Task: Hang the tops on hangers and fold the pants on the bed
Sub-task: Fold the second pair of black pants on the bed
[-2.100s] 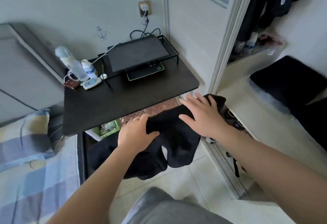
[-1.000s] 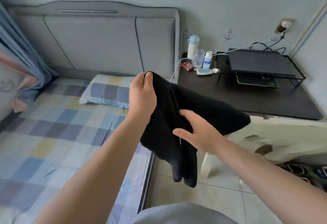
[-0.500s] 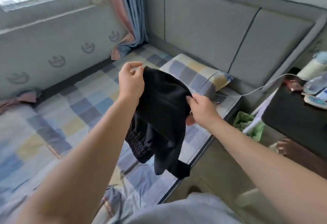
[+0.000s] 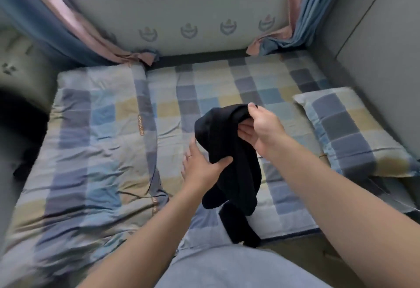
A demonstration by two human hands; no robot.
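Note:
A black garment (image 4: 229, 158) hangs bunched in the air above the checked bed (image 4: 195, 87). My right hand (image 4: 261, 128) pinches its top edge, thumb over the fabric. Lower down, my left hand (image 4: 202, 167) grips the garment's left side with the thumb pressed into the cloth. The loose lower end (image 4: 241, 228) dangles to the bed's near edge. Whether it is a top or pants cannot be told from its bunched shape.
A folded checked quilt (image 4: 91, 151) covers the bed's left half. A matching pillow (image 4: 354, 133) lies at the right by the grey padded headboard (image 4: 381, 44). Blue and pink curtains (image 4: 68, 26) hang at the far wall. A dark item (image 4: 20, 128) sits at the left edge.
I have turned from the desk and wardrobe to face the bed. The black garment came along in both hands; my right hand now holds the top and my left hand grips lower.

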